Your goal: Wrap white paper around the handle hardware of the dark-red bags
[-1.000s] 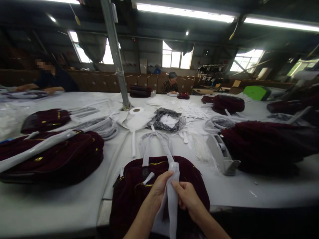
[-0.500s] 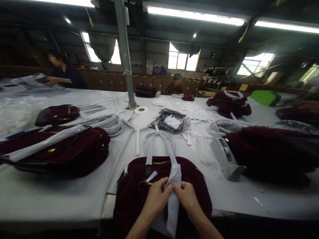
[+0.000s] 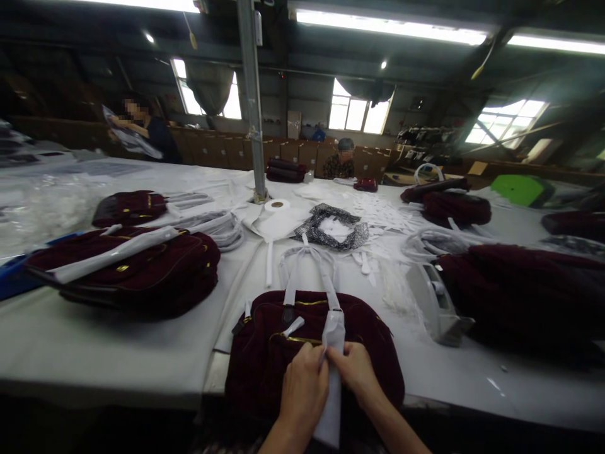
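A maroon handbag (image 3: 258, 356) with gold zips lies at the table's front edge, its handles (image 3: 289, 287) wrapped in white. A long white wrapping strip (image 3: 333, 403) hangs down its front from one handle's base. My left hand (image 3: 305, 386) is closed on the strip's left edge, its fingers partly hidden behind the knuckles. My right hand (image 3: 358, 373) pinches the strip's right edge between thumb and fingers, close to the left hand. A white-wrapped zip pull (image 3: 293, 326) sticks out left of the strip.
Maroon bags lie at left (image 3: 142, 268) and stacked at right (image 3: 524, 290). A grey tape dispenser (image 3: 437, 306) stands before the right stack. Behind my bag are a white roll (image 3: 276, 205) and a black-and-white bag of white pieces (image 3: 352, 236). A metal post (image 3: 253, 107) rises mid-table. Co-workers are beyond.
My left hand has turned over, its back now facing up, still at the strip. My right hand keeps its pinch. The view has shifted left. A co-worker at far left has lifted sheet-like material.
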The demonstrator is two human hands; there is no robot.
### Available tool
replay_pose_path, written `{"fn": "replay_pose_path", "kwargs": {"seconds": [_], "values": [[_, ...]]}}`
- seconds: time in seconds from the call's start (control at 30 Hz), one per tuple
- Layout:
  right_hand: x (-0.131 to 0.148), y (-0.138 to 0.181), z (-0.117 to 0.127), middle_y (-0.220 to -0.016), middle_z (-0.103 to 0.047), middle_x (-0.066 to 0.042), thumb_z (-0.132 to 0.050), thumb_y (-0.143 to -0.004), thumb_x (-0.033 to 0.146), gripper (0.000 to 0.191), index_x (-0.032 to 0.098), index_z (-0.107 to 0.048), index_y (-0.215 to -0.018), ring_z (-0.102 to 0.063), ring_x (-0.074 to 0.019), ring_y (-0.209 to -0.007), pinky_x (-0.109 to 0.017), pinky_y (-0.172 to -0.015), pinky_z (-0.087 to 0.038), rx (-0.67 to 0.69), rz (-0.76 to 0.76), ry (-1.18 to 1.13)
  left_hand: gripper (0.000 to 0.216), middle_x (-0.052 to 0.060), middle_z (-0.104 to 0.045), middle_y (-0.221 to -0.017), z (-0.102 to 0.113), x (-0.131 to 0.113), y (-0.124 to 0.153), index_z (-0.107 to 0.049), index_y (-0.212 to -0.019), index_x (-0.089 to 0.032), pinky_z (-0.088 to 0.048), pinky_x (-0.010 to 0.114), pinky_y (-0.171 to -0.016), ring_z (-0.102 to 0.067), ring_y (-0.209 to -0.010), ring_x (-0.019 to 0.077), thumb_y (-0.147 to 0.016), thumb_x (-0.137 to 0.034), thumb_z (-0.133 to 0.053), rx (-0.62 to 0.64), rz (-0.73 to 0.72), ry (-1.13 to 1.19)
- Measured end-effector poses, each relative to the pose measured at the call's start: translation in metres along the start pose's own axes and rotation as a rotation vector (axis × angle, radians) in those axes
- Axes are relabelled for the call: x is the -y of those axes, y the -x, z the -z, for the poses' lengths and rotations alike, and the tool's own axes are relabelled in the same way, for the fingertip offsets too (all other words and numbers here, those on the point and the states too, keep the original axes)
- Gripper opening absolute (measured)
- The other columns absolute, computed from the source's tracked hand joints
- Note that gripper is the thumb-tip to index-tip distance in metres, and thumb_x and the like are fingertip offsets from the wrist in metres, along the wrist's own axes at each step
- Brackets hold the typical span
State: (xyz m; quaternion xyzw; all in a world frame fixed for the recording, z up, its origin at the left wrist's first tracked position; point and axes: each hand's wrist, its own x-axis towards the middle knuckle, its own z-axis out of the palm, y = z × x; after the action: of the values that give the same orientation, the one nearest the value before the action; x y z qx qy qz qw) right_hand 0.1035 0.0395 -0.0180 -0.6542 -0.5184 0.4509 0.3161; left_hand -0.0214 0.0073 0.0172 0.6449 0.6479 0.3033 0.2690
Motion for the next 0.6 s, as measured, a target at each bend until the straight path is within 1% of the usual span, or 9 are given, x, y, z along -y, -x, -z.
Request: {"fn": "replay_pose_path", "kwargs": {"seconds": [0.07, 0.13, 0.2, 0.23, 0.3, 0.4, 0.5, 0.6], "values": [[-0.001, 0.001, 0.0, -0.064, -0.068, -0.008, -0.056, -0.07, 0.036, 0.031, 0.008, -0.068, -0.067, -0.059, -0.0161, -0.055, -0.018, -0.043, -0.036, -0.012, 0.028, -0.004, 0.024, 0.003, -0.063, -0.078, 0.001, 0.003, 0.002, -0.066, -0.089, -0.023, -0.039, 0.024, -0.068, -0.06, -0.075, 0.0165, -0.076, -0.021, -0.046, 0.045, 0.06, 0.086], [0.0, 0.003, -0.001, -0.067, -0.069, -0.009, -0.057, -0.069, 0.036, 0.031, 0.008, -0.069, -0.07, -0.062, -0.0193, -0.061, -0.019, -0.046, -0.039, -0.013, 0.033, -0.014, 0.029, 0.001, -0.064, -0.072, 0.002, 0.008, 0.002, -0.064, -0.096, -0.022, -0.04, 0.023, -0.061, -0.059, -0.068, 0.0159, -0.07, -0.021, -0.052, 0.115, 0.167, 0.223], [0.001, 0.004, -0.001, -0.07, -0.07, -0.009, -0.057, -0.069, 0.035, 0.029, 0.008, -0.069, -0.072, -0.064, -0.0211, -0.066, -0.02, -0.049, -0.041, -0.011, 0.032, -0.024, 0.032, 0.0, -0.064, -0.066, 0.002, 0.012, 0.004, -0.063, -0.098, -0.019, -0.039, 0.022, -0.055, -0.058, -0.061, 0.0159, -0.067, -0.02, -0.054, 0.166, 0.25, 0.328], [0.002, 0.005, -0.002, -0.071, -0.071, -0.009, -0.057, -0.069, 0.035, 0.029, 0.009, -0.069, -0.072, -0.064, -0.0215, -0.067, -0.02, -0.05, -0.042, -0.012, 0.032, -0.025, 0.031, 0.0, -0.063, -0.065, 0.002, 0.013, 0.005, -0.063, -0.097, -0.019, -0.039, 0.022, -0.054, -0.058, -0.061, 0.016, -0.067, -0.02, -0.053, 0.164, 0.26, 0.348], [0.003, 0.006, -0.002, -0.069, -0.071, -0.009, -0.057, -0.069, 0.034, 0.028, 0.009, -0.069, -0.071, -0.064, -0.0215, -0.066, -0.021, -0.05, -0.042, -0.02, 0.036, -0.01, 0.029, 0.001, -0.064, -0.069, 0.001, 0.012, 0.011, -0.063, -0.095, -0.019, -0.04, 0.023, -0.058, -0.058, -0.064, 0.0167, -0.069, -0.019, -0.051, 0.106, 0.222, 0.313], [0.003, 0.007, -0.003, -0.064, -0.069, -0.007, -0.056, -0.071, 0.036, 0.028, 0.011, -0.067, -0.067, -0.062, -0.0202, -0.062, -0.02, -0.048, -0.04, -0.048, 0.052, 0.031, 0.025, 0.004, -0.061, -0.078, -0.001, 0.005, 0.021, -0.064, -0.093, -0.02, -0.041, 0.026, -0.068, -0.058, -0.074, 0.0175, -0.077, -0.018, -0.045, -0.009, 0.093, 0.141], [0.003, 0.007, -0.004, -0.06, -0.067, -0.006, -0.056, -0.07, 0.036, 0.028, 0.011, -0.065, -0.061, -0.06, -0.0188, -0.06, -0.02, -0.046, -0.038, -0.071, 0.06, 0.064, 0.032, 0.005, -0.056, -0.081, -0.005, 0.001, 0.031, -0.065, -0.095, -0.021, -0.041, 0.025, -0.067, -0.057, -0.073, 0.0151, -0.084, -0.016, -0.035, -0.018, -0.026, -0.04], [0.002, 0.007, -0.006, -0.06, -0.066, -0.006, -0.056, -0.07, 0.036, 0.029, 0.011, -0.064, -0.059, -0.059, -0.0177, -0.058, -0.02, -0.045, -0.037, -0.069, 0.057, 0.045, 0.038, 0.006, -0.055, -0.085, -0.015, 0.004, 0.038, -0.06, -0.109, -0.021, -0.043, 0.023, -0.066, -0.056, -0.074, 0.0143, -0.085, -0.011, -0.032, -0.02, -0.126, -0.169]]}}
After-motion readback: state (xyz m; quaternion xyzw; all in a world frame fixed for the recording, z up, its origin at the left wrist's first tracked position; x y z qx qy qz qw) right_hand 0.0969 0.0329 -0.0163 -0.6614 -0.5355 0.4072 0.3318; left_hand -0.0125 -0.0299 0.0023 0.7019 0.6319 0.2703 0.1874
